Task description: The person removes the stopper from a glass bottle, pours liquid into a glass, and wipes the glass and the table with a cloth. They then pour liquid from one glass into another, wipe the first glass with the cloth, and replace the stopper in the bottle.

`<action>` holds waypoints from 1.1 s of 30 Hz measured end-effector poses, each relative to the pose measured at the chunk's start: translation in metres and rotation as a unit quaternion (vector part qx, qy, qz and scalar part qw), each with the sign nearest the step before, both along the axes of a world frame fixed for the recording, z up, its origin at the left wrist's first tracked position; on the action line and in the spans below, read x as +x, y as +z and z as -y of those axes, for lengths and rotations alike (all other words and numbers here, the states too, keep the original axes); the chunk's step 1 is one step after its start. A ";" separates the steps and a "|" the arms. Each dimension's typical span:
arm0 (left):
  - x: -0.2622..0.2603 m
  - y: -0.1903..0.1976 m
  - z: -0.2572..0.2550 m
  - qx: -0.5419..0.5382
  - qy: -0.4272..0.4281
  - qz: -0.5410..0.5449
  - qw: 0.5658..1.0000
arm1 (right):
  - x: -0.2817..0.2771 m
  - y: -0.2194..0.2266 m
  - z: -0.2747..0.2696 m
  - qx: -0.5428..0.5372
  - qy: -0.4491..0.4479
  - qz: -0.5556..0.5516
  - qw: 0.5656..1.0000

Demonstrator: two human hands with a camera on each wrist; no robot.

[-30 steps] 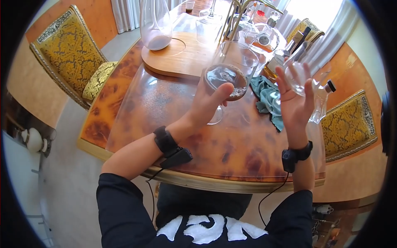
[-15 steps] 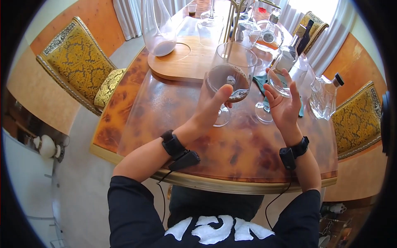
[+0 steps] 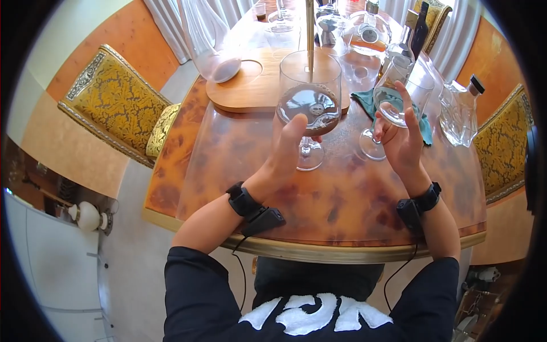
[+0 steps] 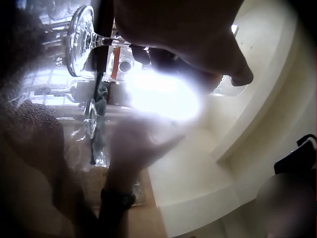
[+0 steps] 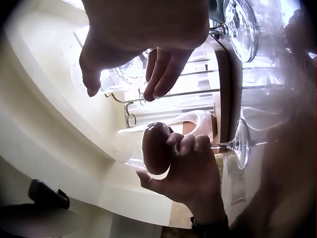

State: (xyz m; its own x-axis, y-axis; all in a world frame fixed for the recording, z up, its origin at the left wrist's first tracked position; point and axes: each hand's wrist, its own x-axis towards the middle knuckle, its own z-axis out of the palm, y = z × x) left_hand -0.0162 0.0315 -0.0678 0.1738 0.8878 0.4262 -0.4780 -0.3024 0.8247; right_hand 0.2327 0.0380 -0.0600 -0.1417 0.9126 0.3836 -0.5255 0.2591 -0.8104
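Note:
My left hand (image 3: 280,149) grips a stemmed wine glass (image 3: 309,111) round the lower bowl, the thumb lying along its near side. Dark, bubbly liquid fills part of that glass; its foot (image 3: 310,157) is close over the tabletop. My right hand (image 3: 405,145) is at a second, clear wine glass (image 3: 390,91), with the index finger raised beside the bowl and other fingers curled in by the stem. In the right wrist view, thumb and fingers of the right hand (image 5: 148,29) bend round the glass. A teal cloth (image 3: 364,101) lies behind it.
Beyond the hands, a round-ended wooden board (image 3: 250,94) bears a large glass decanter (image 3: 219,65) and a gold upright (image 3: 309,34). Several bottles, including a dark one (image 3: 420,31), stand at the back right. A black-stoppered decanter (image 3: 460,114) is near the right edge; a patterned chair (image 3: 111,102) stands left.
My right hand, earlier spread open before the clear glass, has come in to its bowl and stem, fingers now curled. The left hand keeps its grip. The head view has shifted.

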 end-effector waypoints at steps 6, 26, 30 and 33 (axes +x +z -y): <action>-0.001 0.000 -0.001 0.001 -0.034 0.023 0.999 | -0.003 0.005 0.009 -0.022 0.063 -0.017 0.998; -0.005 -0.009 -0.006 0.017 -0.045 0.016 0.999 | -0.005 0.001 0.016 -0.027 0.051 0.046 0.997; -0.005 -0.006 -0.006 0.036 -0.052 -0.009 0.998 | -0.004 0.001 0.015 -0.021 0.052 0.041 0.998; -0.008 -0.011 -0.008 0.034 -0.068 -0.014 0.997 | -0.004 -0.003 0.014 -0.018 0.060 0.022 0.998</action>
